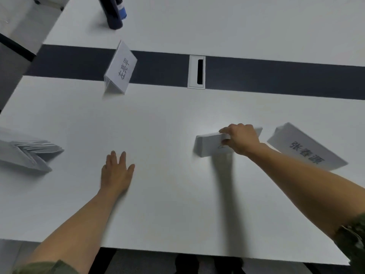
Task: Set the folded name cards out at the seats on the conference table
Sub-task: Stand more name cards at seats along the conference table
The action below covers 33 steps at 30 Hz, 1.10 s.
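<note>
— Green sleeves (353,240) sit nearest, with two bare forearms reaching over the near edge of the tabletop (158,119). How many name cards do you count?
— Three single ones, plus one nested stack (29,155) at the left edge. Its sheets are too blurred to count.
— And the hands?
— The left hand (116,173) lies flat towards the near edge, fingers straight, its grip holding nothing. The right hand (242,140) has its grip closed over the ridge of the held card (209,144), right of the middle. I cannot tell whether that card touches the tabletop.
— Which way does it run?
— Its long axis runs roughly along the near edge. The hand hides most of the print.
— The others?
— The slanted card (306,147) lies just beside it towards the right edge, long axis angled far-left to near-right, print facing the person. The standing card (120,69) sits far left, at the near border of the dark strip (79,62), long axis running near to far.
— Anything else?
— One cable hatch (196,72) in that strip, and two bottles (113,12) at the far edge.
</note>
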Each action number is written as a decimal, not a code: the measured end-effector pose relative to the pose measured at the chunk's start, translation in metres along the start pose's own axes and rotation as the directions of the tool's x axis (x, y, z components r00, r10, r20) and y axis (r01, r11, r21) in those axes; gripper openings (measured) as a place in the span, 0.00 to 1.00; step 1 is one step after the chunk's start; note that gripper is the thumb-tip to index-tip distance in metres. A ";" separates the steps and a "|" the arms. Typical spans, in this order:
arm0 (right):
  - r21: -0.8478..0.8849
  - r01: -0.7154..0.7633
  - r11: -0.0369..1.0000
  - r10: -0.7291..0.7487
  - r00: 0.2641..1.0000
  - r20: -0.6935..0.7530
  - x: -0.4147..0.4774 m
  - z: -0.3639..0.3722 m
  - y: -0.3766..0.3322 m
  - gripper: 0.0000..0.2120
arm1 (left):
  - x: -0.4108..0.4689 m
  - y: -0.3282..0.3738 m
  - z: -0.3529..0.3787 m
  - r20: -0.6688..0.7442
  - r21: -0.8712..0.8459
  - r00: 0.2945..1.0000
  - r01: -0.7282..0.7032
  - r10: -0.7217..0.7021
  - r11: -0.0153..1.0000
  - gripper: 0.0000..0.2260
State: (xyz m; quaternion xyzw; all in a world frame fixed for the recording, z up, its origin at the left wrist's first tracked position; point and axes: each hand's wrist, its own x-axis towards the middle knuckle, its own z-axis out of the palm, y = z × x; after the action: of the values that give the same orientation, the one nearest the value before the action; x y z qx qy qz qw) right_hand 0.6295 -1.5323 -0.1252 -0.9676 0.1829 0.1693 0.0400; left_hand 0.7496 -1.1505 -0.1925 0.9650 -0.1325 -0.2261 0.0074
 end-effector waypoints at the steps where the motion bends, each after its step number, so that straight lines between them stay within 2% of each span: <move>1: 0.003 0.002 1.000 -0.002 1.000 -0.014 0.006 -0.001 -0.009 0.20 | 0.003 -0.003 0.005 -0.026 0.007 1.000 -0.004 0.004 1.000 0.28; 5: 0.015 0.003 1.000 -0.002 0.998 -0.059 0.034 -0.006 -0.048 0.20 | 0.002 -0.004 0.029 -0.118 0.049 0.993 -0.010 0.016 0.999 0.29; 12: 0.070 0.013 0.997 -0.003 0.992 -0.129 0.085 -0.014 -0.096 0.19 | 0.004 -0.010 0.045 -0.237 0.012 0.971 -0.013 0.016 1.000 0.30; 18: 0.161 0.045 0.986 -0.021 0.989 -0.149 0.108 -0.017 -0.108 0.24 | 0.006 -0.011 0.045 -0.252 0.005 0.968 -0.006 0.007 1.000 0.30; 21: 0.147 0.043 0.988 -0.013 0.981 -0.196 0.104 -0.014 -0.098 0.22 | 0.005 -0.011 0.045 -0.244 0.006 0.970 0.001 0.001 1.000 0.30; 26: 0.122 0.092 0.988 -0.071 0.983 -0.167 0.106 -0.013 -0.085 0.18 | 0.006 -0.010 0.043 -0.253 -0.013 0.967 -0.003 0.000 1.000 0.30; 33: 0.090 0.141 0.986 -0.129 0.982 -0.136 0.116 -0.017 -0.084 0.17 | 0.007 -0.010 0.043 -0.251 -0.028 0.968 -0.005 -0.002 1.000 0.31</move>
State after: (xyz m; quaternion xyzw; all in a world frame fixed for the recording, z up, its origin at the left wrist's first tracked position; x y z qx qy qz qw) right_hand 0.7673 -1.4964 -0.1480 -0.9836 0.1271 0.0939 0.0873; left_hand 0.7390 -1.1408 -0.2348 0.9855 -0.1281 -0.1042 0.0383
